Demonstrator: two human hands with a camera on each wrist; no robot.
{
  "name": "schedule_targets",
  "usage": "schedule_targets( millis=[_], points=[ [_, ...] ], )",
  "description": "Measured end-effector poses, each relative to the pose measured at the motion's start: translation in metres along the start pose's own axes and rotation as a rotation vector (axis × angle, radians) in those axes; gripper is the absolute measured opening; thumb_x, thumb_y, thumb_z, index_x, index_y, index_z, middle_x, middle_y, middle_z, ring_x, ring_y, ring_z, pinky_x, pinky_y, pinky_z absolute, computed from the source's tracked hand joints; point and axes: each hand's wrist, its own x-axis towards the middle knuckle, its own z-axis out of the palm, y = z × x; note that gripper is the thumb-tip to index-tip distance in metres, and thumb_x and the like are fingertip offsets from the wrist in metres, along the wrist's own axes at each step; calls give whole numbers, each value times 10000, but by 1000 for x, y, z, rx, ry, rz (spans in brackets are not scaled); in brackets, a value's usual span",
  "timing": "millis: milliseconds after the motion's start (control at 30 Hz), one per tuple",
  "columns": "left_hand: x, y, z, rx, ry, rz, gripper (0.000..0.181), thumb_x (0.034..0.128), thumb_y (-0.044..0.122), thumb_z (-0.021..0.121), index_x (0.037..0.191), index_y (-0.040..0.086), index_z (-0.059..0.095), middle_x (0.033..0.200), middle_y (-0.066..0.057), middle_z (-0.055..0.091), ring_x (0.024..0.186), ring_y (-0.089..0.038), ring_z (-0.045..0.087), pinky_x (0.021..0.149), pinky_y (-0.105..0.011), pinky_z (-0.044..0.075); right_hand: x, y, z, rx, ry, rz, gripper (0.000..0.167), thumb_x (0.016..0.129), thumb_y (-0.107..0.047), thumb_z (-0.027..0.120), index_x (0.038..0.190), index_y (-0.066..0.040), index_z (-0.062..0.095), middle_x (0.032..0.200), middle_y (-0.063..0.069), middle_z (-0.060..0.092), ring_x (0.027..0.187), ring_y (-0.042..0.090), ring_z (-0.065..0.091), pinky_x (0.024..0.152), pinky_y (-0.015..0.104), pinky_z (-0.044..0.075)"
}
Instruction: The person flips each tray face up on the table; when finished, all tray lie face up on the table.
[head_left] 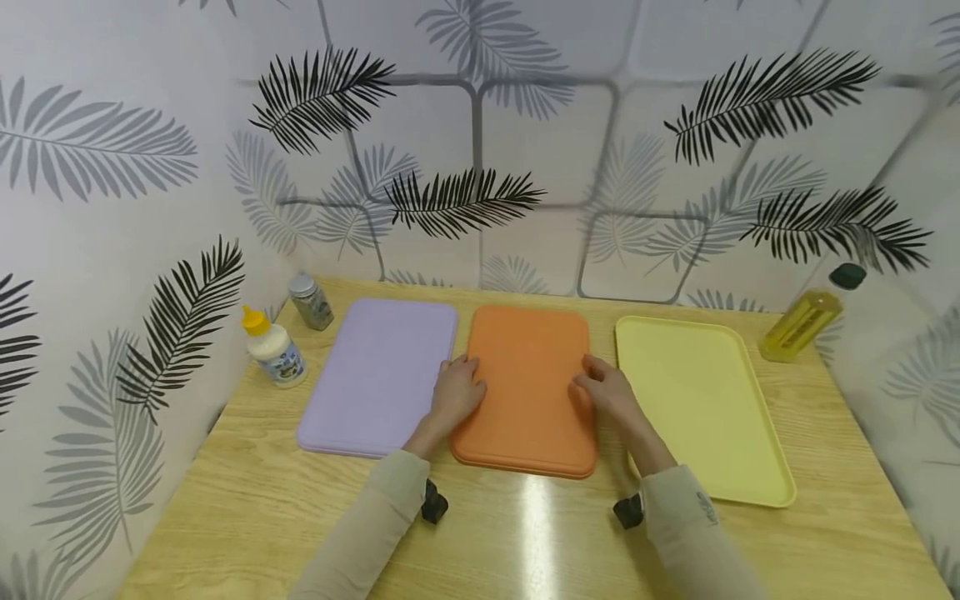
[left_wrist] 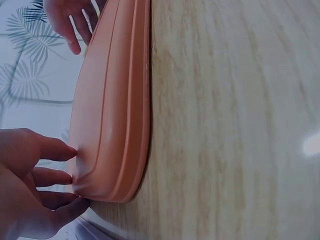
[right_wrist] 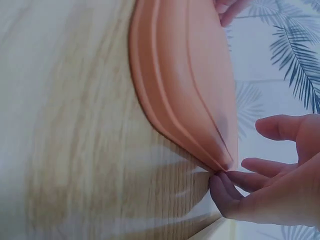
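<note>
An orange tray [head_left: 531,392] lies bottom-up at the middle of the wooden table, its stepped rim facing down. My left hand [head_left: 456,392] holds its left edge, the thumb over the top face and the other fingers along the side. At the right edge is my right hand [head_left: 609,387]. In the right wrist view, the fingers [right_wrist: 227,197] of that hand bend at the rim, while its thumb stands apart from the tray. Left of it lies a lilac tray [head_left: 382,375], also bottom-up. A yellow tray [head_left: 697,408] lies on the right, its raised rim upward.
Near the left back corner stand a white glue bottle [head_left: 277,350] with a yellow nozzle and a small grey-lidded jar [head_left: 311,302]. A bottle of yellow liquid [head_left: 802,323] with a dark cap stands at the right back. Leaf-patterned wall covering [head_left: 540,167] rises behind the table [head_left: 517,542].
</note>
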Motion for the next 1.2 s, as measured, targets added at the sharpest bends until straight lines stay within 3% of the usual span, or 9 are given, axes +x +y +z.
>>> schedule_targets(
  millis=[267, 367, 500, 633, 700, 900, 1067, 1200],
  points=[
    [-3, 0, -4, -20, -14, -15, 436, 890, 119, 593, 1300, -28, 575, 1366, -234, 511, 1199, -399, 446, 977, -467, 435, -3, -3, -2, 327, 21, 121, 571, 993, -123, 466, 1511, -11, 255, 1559, 165, 252, 1402, 314, 293, 1137, 440, 268],
    [-3, -1, -4, -36, -17, -12, 434, 893, 121, 594, 1298, -33, 575, 1362, -241, 512, 1189, -408, 454, 979, -467, 429, -5, -6, -1, 361, 69, 112, 546, 986, -93, 469, 1496, -4, 296, 1542, 164, 293, 1380, 305, 330, 1109, 430, 317],
    [0, -5, -5, -71, -11, -5, 454, 873, 113, 600, 1301, -35, 572, 1353, -247, 517, 1167, -412, 475, 982, -462, 424, -9, -13, -6, 332, 134, 67, 521, 960, -39, 491, 1461, 22, 362, 1472, 215, 395, 1231, 282, 496, 964, 352, 468],
    [3, -9, -8, -103, -39, -8, 468, 881, 108, 593, 1325, -33, 549, 1383, -247, 488, 1196, -420, 465, 1012, -468, 399, -8, -17, -16, 298, 134, 20, 529, 927, 39, 531, 1436, 53, 387, 1386, 317, 442, 954, 185, 645, 785, 277, 560],
    [4, -10, -10, -120, -64, -1, 468, 896, 104, 589, 1335, -45, 531, 1406, -253, 460, 1233, -427, 439, 1039, -477, 370, -6, -16, -22, 283, 106, -1, 535, 920, 64, 538, 1433, 63, 385, 1369, 348, 438, 892, 156, 664, 785, 292, 566],
    [6, -7, -13, -110, -88, 61, 454, 907, 76, 564, 1332, -74, 515, 1408, -255, 455, 1286, -405, 421, 1061, -469, 338, 0, -13, -35, 175, 26, -66, 512, 955, -45, 571, 1434, 32, 406, 1329, 323, 496, 933, 187, 662, 859, 426, 541],
    [7, -6, -11, -133, -100, 47, 460, 916, 82, 551, 1345, -75, 501, 1419, -247, 448, 1290, -407, 407, 1069, -464, 345, 4, -13, -39, 137, 28, -118, 511, 936, -68, 618, 1405, 40, 448, 1253, 328, 550, 821, 126, 662, 802, 429, 562],
    [7, -7, -9, -148, -100, 41, 465, 917, 92, 543, 1347, -78, 497, 1424, -246, 441, 1308, -407, 389, 1105, -476, 297, 5, -15, -40, 142, 24, -113, 533, 923, -44, 630, 1410, 48, 435, 1205, 329, 559, 761, 90, 646, 776, 428, 568]
  ],
)
